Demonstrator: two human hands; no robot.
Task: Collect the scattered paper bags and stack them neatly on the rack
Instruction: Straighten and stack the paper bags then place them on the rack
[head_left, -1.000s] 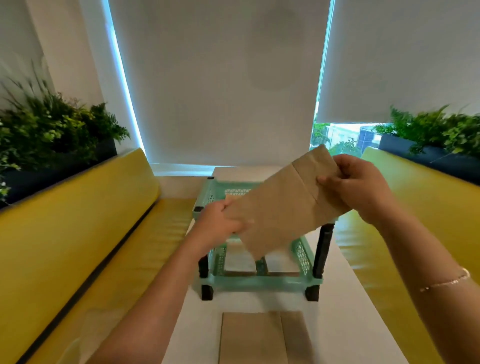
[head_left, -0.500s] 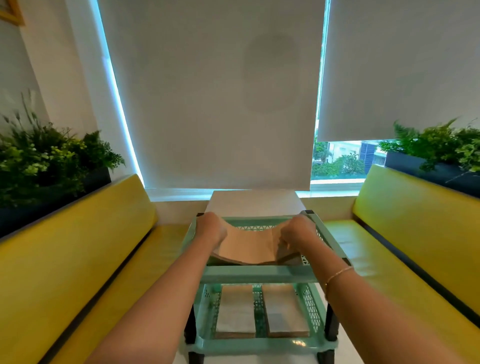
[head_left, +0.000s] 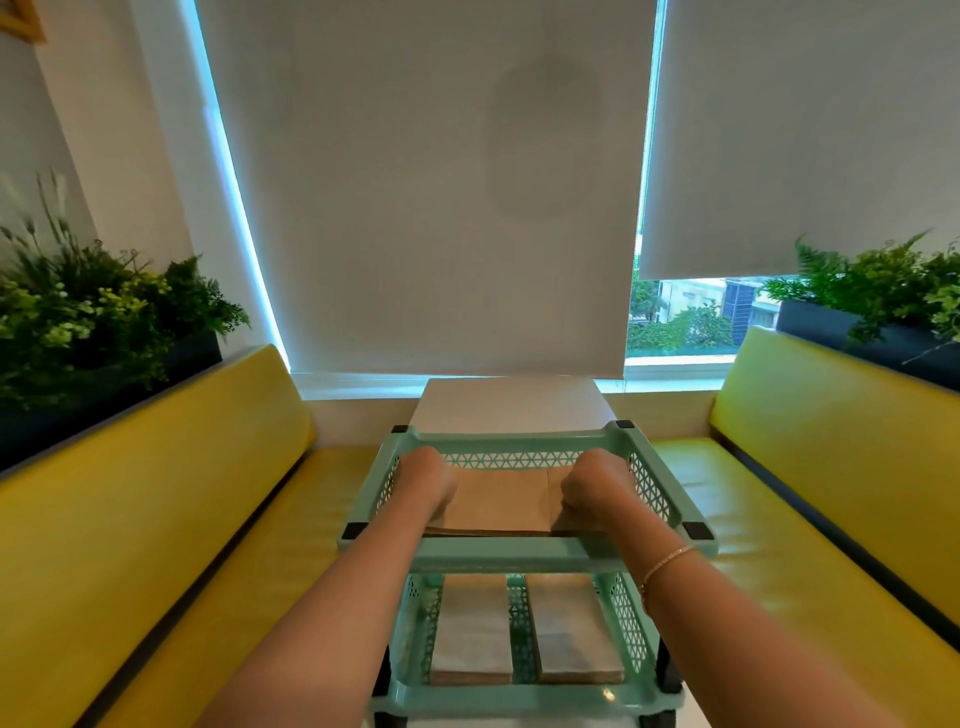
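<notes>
Both hands reach into the top tray of the mint-green rack, the left hand and right hand (fingers hidden, so their grip cannot be told) resting on opposite ends of the brown paper bag lying flat there.
</notes>
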